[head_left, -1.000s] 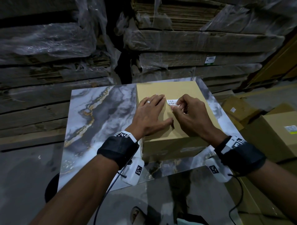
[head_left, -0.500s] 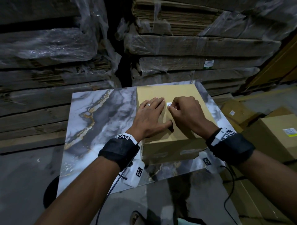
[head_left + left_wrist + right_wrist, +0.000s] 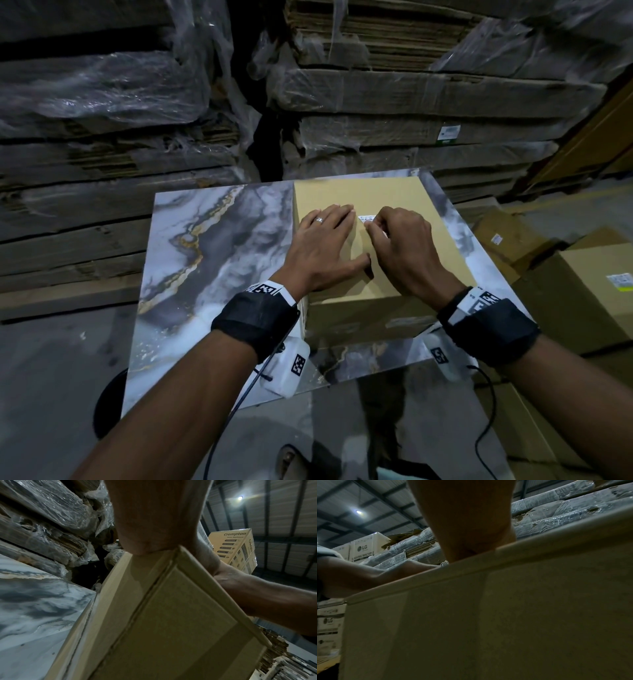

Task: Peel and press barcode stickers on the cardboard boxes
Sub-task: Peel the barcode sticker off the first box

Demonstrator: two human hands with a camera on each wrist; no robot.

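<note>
Barcode sticker (image 3: 367, 218) sits on cardboard box (image 3: 394, 195) top, frame center. Right hand (image 3: 404, 250), fingers curled, tips on sticker's lower-right edge; pinch or press, can't tell. Left hand (image 3: 325, 250) flat, fingers together, just left of it. Box on marble table (image 3: 212, 257).

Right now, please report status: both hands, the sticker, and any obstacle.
Left hand flat on cardboard box. Right hand curled, fingertips on barcode sticker atop box. Nothing in the way.
</note>
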